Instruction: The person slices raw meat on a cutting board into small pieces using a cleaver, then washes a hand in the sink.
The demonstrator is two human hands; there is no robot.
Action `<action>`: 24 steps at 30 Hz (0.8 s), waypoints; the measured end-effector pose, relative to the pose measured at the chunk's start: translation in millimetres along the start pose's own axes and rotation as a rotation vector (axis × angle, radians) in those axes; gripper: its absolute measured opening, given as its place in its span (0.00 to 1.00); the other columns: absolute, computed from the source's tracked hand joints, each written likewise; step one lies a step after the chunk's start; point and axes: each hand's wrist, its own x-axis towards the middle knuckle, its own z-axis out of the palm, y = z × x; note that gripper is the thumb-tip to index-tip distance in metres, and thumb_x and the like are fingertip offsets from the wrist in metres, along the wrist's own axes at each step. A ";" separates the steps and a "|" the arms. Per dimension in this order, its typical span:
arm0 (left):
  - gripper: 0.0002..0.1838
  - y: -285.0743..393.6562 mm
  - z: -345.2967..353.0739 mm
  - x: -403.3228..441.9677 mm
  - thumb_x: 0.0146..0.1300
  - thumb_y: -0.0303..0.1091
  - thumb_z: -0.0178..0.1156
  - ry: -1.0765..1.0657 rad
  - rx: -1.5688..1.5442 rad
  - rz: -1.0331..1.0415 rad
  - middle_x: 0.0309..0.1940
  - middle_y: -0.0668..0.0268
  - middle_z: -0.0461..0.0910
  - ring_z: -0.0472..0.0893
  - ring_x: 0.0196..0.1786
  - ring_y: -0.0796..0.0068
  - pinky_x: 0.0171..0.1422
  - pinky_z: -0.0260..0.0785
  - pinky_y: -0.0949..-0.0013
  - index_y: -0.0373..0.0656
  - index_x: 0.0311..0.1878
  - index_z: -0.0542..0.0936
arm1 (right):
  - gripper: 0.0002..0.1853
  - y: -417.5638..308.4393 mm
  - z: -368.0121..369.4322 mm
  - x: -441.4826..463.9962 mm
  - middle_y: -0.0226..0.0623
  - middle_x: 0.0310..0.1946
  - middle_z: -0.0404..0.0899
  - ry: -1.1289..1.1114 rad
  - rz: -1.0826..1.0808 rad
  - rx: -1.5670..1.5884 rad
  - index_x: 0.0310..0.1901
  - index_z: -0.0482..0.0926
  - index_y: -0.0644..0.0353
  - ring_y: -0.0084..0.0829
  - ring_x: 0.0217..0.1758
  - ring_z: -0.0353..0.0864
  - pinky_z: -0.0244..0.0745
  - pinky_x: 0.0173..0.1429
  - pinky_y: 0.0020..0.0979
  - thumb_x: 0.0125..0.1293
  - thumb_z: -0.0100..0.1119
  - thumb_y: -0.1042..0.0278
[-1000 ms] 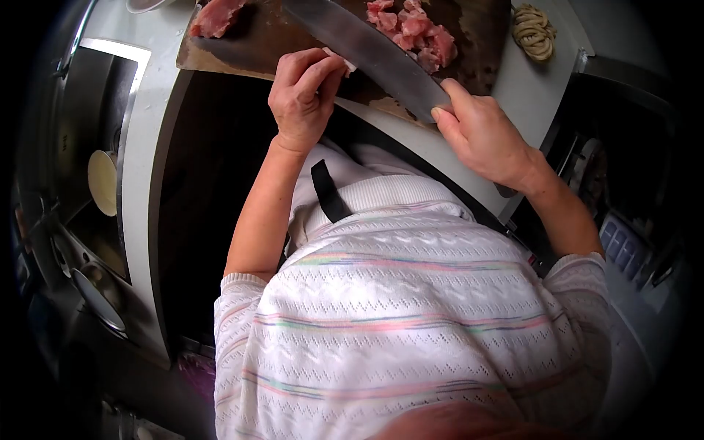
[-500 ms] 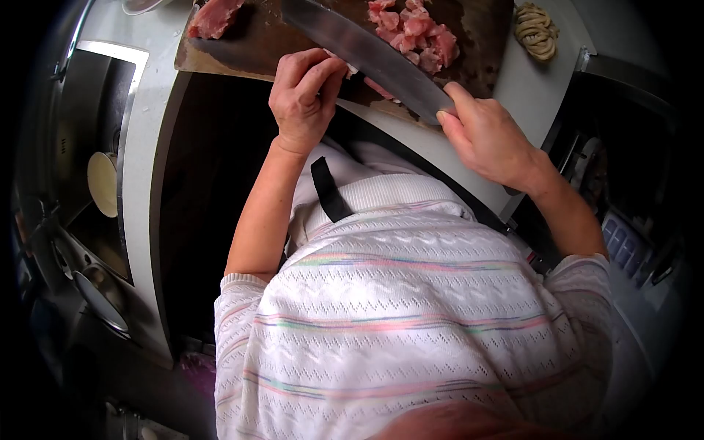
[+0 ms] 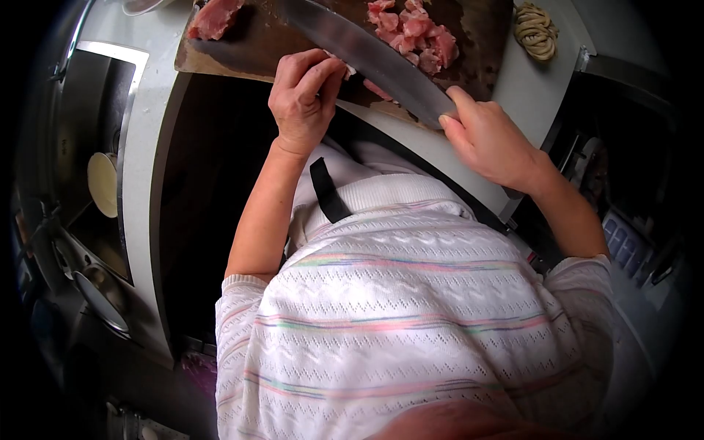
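My right hand [image 3: 491, 136] grips a large knife [image 3: 374, 62] at its lower right end, and the broad blade lies diagonally over the cutting board [image 3: 235, 60]. My left hand [image 3: 304, 99] is closed at the board's near edge, its fingertips pinching a piece of meat [image 3: 350, 71] beside the blade. A thin strip of meat [image 3: 378, 90] rests just under the near side of the blade. Beyond the knife is a pile of cut pink meat [image 3: 418, 37]. One larger chunk of meat [image 3: 215, 18] sits at the board's far left.
A coiled beige bundle [image 3: 536, 31] lies on the white counter [image 3: 539, 88] right of the board. At the left is a sink [image 3: 95, 95] with a pale bowl [image 3: 103, 183]. Part of a white bowl [image 3: 143, 6] shows at the top left.
Since the first frame, the knife and my right hand have shifted slightly down and right, and the strip of meat beside the blade has come into view. My left hand has hardly moved.
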 end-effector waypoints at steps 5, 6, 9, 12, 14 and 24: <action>0.11 -2.3 -0.6 -0.8 0.48 0.18 0.67 0.000 -0.004 0.002 0.35 0.66 0.79 0.79 0.36 0.70 0.40 0.72 0.73 0.42 0.35 0.83 | 0.09 2.5 -3.3 -7.1 0.55 0.21 0.73 -0.018 -0.010 -0.008 0.34 0.63 0.69 0.57 0.27 0.74 0.66 0.32 0.48 0.66 0.49 0.71; 0.11 -3.1 -0.3 -1.3 0.48 0.18 0.67 0.001 -0.005 0.001 0.35 0.66 0.79 0.79 0.36 0.70 0.40 0.73 0.73 0.42 0.35 0.83 | 0.10 2.9 -3.0 -7.2 0.55 0.21 0.73 -0.016 -0.021 -0.013 0.34 0.63 0.69 0.57 0.28 0.74 0.66 0.32 0.48 0.66 0.49 0.71; 0.11 -2.4 -0.6 -2.1 0.48 0.18 0.67 -0.002 0.011 -0.010 0.35 0.66 0.79 0.79 0.36 0.70 0.40 0.73 0.73 0.42 0.35 0.83 | 0.10 3.5 -3.2 -0.8 0.55 0.20 0.73 -0.034 -0.032 0.004 0.34 0.63 0.69 0.57 0.27 0.74 0.66 0.32 0.48 0.66 0.49 0.71; 0.11 -2.5 0.0 -2.4 0.48 0.17 0.67 -0.001 0.006 -0.018 0.35 0.66 0.79 0.79 0.36 0.70 0.40 0.73 0.72 0.42 0.35 0.83 | 0.10 0.9 2.6 14.3 0.56 0.20 0.73 0.014 -0.089 0.026 0.33 0.62 0.69 0.58 0.28 0.74 0.66 0.33 0.49 0.66 0.49 0.72; 0.11 -2.6 -1.5 -1.5 0.48 0.18 0.67 -0.001 0.007 -0.015 0.35 0.66 0.79 0.79 0.36 0.70 0.40 0.73 0.72 0.42 0.35 0.83 | 0.10 0.3 2.7 12.7 0.56 0.21 0.73 -0.004 -0.058 0.010 0.33 0.63 0.69 0.58 0.28 0.74 0.67 0.33 0.49 0.66 0.49 0.71; 0.11 -3.7 0.0 -0.2 0.48 0.18 0.67 0.013 0.016 0.002 0.34 0.66 0.80 0.79 0.35 0.70 0.39 0.73 0.72 0.42 0.35 0.82 | 0.09 -8.3 6.3 18.2 0.56 0.21 0.73 -0.025 -0.025 -0.022 0.32 0.63 0.70 0.57 0.28 0.75 0.68 0.33 0.48 0.66 0.48 0.72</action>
